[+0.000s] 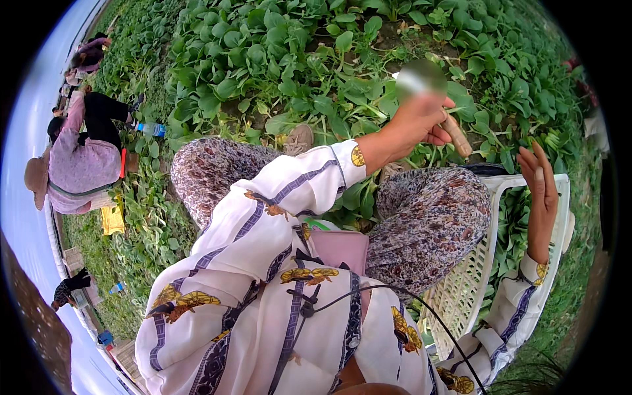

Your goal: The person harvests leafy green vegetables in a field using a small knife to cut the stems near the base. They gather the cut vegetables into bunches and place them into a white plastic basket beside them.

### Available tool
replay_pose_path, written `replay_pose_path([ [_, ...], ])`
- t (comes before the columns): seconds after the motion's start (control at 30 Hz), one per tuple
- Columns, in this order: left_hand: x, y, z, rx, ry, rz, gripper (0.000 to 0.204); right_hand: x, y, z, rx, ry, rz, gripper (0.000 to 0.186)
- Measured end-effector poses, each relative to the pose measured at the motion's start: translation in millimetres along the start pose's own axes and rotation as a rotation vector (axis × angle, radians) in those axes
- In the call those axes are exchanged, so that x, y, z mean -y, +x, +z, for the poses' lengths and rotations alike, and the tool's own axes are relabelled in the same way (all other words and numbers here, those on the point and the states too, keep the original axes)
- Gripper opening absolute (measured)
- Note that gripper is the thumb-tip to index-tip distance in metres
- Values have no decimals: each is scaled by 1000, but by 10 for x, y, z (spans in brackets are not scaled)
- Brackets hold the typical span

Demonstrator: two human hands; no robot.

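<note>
My left hand (415, 128) reaches across over the leafy green plants, its fingers wrapped round a wooden-handled tool (457, 136). The light wooden handle sticks out below the fingers. At the other end of that fist a pale part shows inside a blurred patch, so I cannot tell what kind of tool it is. My right hand (541, 197) is raised over a white slatted plastic crate (461, 276), its fingers stretched out and holding nothing. Loose leafy greens (510, 227) lie inside the crate. More greens (243, 59) grow densely in front of my knees.
My bent legs (428, 224) in patterned trousers flank a pink pouch (339, 250). A black cord (421, 299) runs across my shirt. To the left a person (92, 155) in a hat sits by a water bottle (151, 130) and a yellow bag (112, 217). Other people are farther off.
</note>
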State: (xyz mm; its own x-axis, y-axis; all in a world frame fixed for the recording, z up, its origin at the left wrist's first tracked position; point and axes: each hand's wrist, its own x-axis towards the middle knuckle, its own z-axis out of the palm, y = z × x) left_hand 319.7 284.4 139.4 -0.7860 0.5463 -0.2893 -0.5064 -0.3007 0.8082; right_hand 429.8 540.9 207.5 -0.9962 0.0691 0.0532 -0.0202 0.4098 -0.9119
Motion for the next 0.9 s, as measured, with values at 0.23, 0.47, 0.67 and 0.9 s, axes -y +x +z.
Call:
replay_pose_path([
  [0.23, -1208, -370, -670, 219, 306, 215, 38, 840, 1243, 1594, 403, 62, 66, 46],
  [0.47, -1831, -826, -2622, -289, 884, 80, 36, -34, 2104, 2696, 405, -381, 51, 33],
  [0.67, -908, -304, -3164, -410, 779, 51, 47, -1138, 2233, 4045, 261, -108, 90, 29],
  [0.9, -651, 744, -3396, -488, 702, 56, 54, -1615, 1795, 4326, 492, -87, 155, 24],
])
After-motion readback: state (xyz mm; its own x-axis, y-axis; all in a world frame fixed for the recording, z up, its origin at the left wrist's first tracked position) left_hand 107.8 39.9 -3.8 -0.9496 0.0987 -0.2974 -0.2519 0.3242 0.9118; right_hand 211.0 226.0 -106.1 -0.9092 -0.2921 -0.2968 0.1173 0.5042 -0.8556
